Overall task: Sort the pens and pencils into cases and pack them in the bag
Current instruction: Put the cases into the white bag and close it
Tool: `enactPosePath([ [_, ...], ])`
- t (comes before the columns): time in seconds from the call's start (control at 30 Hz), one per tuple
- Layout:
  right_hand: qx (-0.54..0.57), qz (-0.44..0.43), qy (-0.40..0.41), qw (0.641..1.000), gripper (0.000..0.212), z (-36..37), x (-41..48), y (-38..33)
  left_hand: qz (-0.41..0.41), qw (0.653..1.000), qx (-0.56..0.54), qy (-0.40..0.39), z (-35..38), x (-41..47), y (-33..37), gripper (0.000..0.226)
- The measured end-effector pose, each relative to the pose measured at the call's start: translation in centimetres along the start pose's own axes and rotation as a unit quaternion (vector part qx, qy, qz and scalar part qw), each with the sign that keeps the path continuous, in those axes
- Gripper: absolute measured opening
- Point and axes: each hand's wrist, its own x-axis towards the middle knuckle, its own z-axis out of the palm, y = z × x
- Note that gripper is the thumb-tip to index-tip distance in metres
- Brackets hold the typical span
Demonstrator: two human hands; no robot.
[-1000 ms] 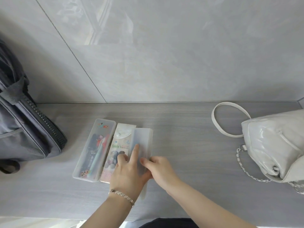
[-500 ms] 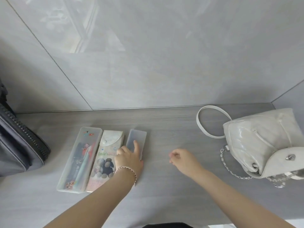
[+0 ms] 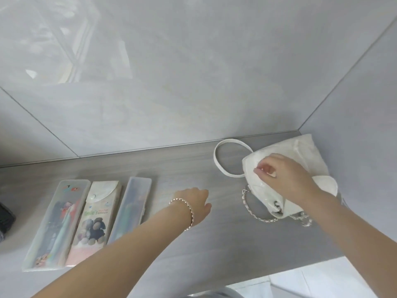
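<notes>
Three closed cases lie side by side on the grey table [image 3: 176, 168]: a translucent case [image 3: 58, 222] with pens showing through, a printed snap-flap case [image 3: 96, 218] and a narrow frosted case [image 3: 134, 201]. My left hand [image 3: 194, 204] hovers low over the bare table just right of the frosted case, fingers loosely bent, holding nothing. The white bag [image 3: 305, 151] sits at the right by the wall corner. My right hand [image 3: 281, 175] is on top of it, with curled fingers gripping the bag's near upper edge.
The bag's white strap loop [image 3: 217, 162] and its metal chain [image 3: 253, 214] lie on the table beside it. A dark backpack [image 3: 5, 220] pokes in at the left edge. Tiled walls close off the back and right. The table's front edge runs at lower right.
My left hand has come off the frosted case and moved right over the table. My right hand has travelled right and taken hold of the white bag. The view has swung right.
</notes>
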Motion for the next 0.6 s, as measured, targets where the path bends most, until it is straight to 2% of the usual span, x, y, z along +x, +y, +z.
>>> enactPosePath([
  [0.1,-0.17,0.027,-0.012,0.985,0.032,-2.1,-1.1,5.0,0.008,0.999,-0.031,-0.004,0.4,0.0,2.4,0.041],
  [0.17,-0.213,0.036,-0.043,0.975,0.039,-2.1,-2.3,8.1,0.014,0.999,-0.037,-0.002,0.5,-0.1,3.8,0.04],
  [0.3,-0.088,0.013,-0.005,0.996,0.047,-1.1,-3.4,11.2,0.023,0.996,-0.085,0.024,0.5,-0.5,5.2,0.036],
  [0.37,-0.044,0.018,0.012,0.999,0.042,-0.8,-2.9,10.8,0.025,0.992,-0.118,0.043,0.3,-1.0,5.4,0.033],
  [0.47,-0.038,0.025,0.035,0.998,0.043,-0.9,-1.8,8.2,0.036,0.977,-0.192,0.083,-0.1,-2.0,5.4,0.027],
  [0.53,-0.038,0.039,0.053,0.997,0.054,-1.4,-1.2,5.6,0.048,0.947,-0.29,0.126,-1.0,-2.6,5.4,0.019],
  [0.6,-0.008,0.052,0.045,0.998,0.06,-2.0,-0.8,2.4,0.058,0.902,-0.39,0.175,-2.1,-3.2,5.3,0.006],
])
